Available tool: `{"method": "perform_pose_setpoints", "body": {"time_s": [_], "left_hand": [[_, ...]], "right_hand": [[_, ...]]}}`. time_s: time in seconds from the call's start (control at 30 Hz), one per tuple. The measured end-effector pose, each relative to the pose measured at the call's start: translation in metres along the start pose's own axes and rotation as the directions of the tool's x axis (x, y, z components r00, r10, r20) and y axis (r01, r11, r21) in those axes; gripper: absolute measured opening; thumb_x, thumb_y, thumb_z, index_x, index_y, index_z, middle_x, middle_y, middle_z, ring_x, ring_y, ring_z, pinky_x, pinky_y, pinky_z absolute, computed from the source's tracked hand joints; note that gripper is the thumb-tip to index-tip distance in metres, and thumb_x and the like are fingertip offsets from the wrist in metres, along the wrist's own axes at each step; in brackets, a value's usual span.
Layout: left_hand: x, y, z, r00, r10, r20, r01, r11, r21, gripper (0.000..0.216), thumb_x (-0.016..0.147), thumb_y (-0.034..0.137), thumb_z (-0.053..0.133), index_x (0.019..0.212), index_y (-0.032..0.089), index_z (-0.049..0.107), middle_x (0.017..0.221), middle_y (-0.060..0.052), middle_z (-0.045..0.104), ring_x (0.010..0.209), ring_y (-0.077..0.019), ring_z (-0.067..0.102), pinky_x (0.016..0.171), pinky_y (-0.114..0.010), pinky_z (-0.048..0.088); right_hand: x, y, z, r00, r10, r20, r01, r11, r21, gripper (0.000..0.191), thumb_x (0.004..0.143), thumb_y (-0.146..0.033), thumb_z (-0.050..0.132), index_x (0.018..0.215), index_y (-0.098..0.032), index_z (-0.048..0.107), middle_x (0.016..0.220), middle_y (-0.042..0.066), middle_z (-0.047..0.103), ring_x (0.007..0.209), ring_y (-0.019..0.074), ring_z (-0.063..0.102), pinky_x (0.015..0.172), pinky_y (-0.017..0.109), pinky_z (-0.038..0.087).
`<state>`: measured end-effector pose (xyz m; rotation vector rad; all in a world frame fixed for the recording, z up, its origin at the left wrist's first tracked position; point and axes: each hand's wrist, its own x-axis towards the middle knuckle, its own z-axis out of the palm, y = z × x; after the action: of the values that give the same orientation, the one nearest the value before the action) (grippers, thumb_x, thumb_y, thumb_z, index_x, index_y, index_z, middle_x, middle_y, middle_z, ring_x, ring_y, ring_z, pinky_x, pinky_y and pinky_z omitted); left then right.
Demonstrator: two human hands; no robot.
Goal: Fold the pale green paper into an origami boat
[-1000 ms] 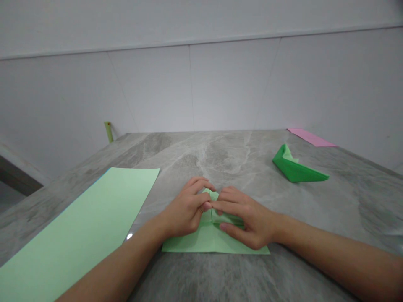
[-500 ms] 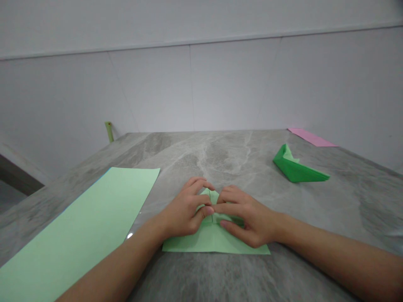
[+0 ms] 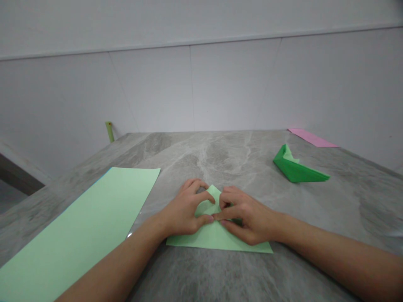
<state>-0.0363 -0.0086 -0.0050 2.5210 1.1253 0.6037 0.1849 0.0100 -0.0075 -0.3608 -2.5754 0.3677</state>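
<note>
A light green sheet of paper [image 3: 217, 241], folded to a point at its far end, lies on the table under both hands. My left hand [image 3: 187, 209] is on its left side, fingers curled, the thumb pressing near the centre and the index fingertip just beyond. From the right, my right hand [image 3: 247, 216] bears on the same sheet; its index fingertip meets my left thumb, the thumb lies nearer me, and the other fingers are bent in. Part of the fold is hidden by the fingers.
A large light green sheet [image 3: 91, 222] lies along the left of the grey marbled table [image 3: 201, 277]. At the right sits a folded green paper piece [image 3: 299, 170]. Farther back, pink paper [image 3: 311, 137] lies near the wall [image 3: 220, 84]. A yellow-green strip [image 3: 109, 131] stands beyond the left edge.
The far fold now lies as a smoother point, and the dark centre line no longer shows. My fingertips have slid slightly toward me along the middle. The near edge has turned slightly.
</note>
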Motion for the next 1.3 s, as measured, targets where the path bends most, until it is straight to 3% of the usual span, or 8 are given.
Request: {"method": "perform_pose_setpoints", "body": {"time_s": [0.87, 1.0, 1.17, 1.23, 1.3], "left_hand": [[0.0, 0.0, -0.003, 1.0, -0.002, 0.014, 0.002, 0.999, 0.034, 0.033, 0.078, 0.036, 0.067, 0.108, 0.023, 0.065, 0.129, -0.012, 0.048, 0.128, -0.0302, 0.035, 0.107, -0.052, 0.03], [0.001, -0.003, -0.009, 0.999, -0.04, -0.021, 0.042, 0.997, 0.067, 0.039, 0.082, 0.038, 0.062, 0.117, 0.021, 0.061, 0.135, -0.013, 0.048, 0.133, -0.0314, 0.033, 0.109, -0.055, 0.027], [-0.002, 0.006, -0.004, 0.999, -0.012, 0.036, 0.009, 0.998, 0.069, 0.052, 0.084, 0.049, 0.057, 0.131, 0.026, 0.051, 0.145, -0.01, 0.043, 0.138, -0.0342, 0.027, 0.109, -0.063, 0.021], [-0.001, 0.009, -0.003, 0.999, -0.045, -0.019, 0.047, 0.996, 0.079, 0.051, 0.084, 0.048, 0.058, 0.128, 0.024, 0.054, 0.144, -0.01, 0.045, 0.137, -0.0343, 0.031, 0.109, -0.061, 0.023], [0.0, 0.004, -0.014, 0.962, -0.181, -0.207, 0.199, 0.978, 0.071, 0.048, 0.082, 0.043, 0.061, 0.123, 0.02, 0.056, 0.135, -0.014, 0.054, 0.128, -0.0328, 0.044, 0.107, -0.056, 0.031]], "right_hand": [[0.0, 0.0, 0.0, 0.999, 0.009, 0.046, -0.007, 0.999, -0.04, 0.023, 0.079, -0.015, 0.053, 0.093, -0.021, 0.071, 0.072, 0.003, 0.052, 0.073, 0.0174, 0.048, 0.074, 0.036, 0.037], [0.0, -0.001, 0.0, 0.998, 0.022, 0.055, -0.019, 0.998, -0.052, 0.019, 0.079, -0.015, 0.054, 0.087, -0.019, 0.071, 0.072, 0.003, 0.053, 0.073, 0.0173, 0.048, 0.074, 0.036, 0.038], [0.001, -0.001, 0.001, 0.999, 0.017, 0.037, -0.016, 0.999, -0.036, 0.015, 0.078, -0.014, 0.055, 0.081, -0.018, 0.07, 0.074, 0.004, 0.055, 0.077, 0.0177, 0.049, 0.073, 0.035, 0.037], [0.001, -0.002, 0.0, 0.999, 0.018, 0.05, -0.016, 0.999, -0.04, 0.017, 0.08, -0.014, 0.055, 0.086, -0.018, 0.07, 0.075, 0.005, 0.055, 0.077, 0.0184, 0.049, 0.072, 0.036, 0.037], [0.002, -0.003, -0.001, 0.997, 0.032, 0.074, -0.029, 0.999, -0.043, 0.021, 0.083, -0.016, 0.053, 0.095, -0.019, 0.071, 0.074, 0.005, 0.055, 0.076, 0.0189, 0.048, 0.072, 0.037, 0.036]]}}
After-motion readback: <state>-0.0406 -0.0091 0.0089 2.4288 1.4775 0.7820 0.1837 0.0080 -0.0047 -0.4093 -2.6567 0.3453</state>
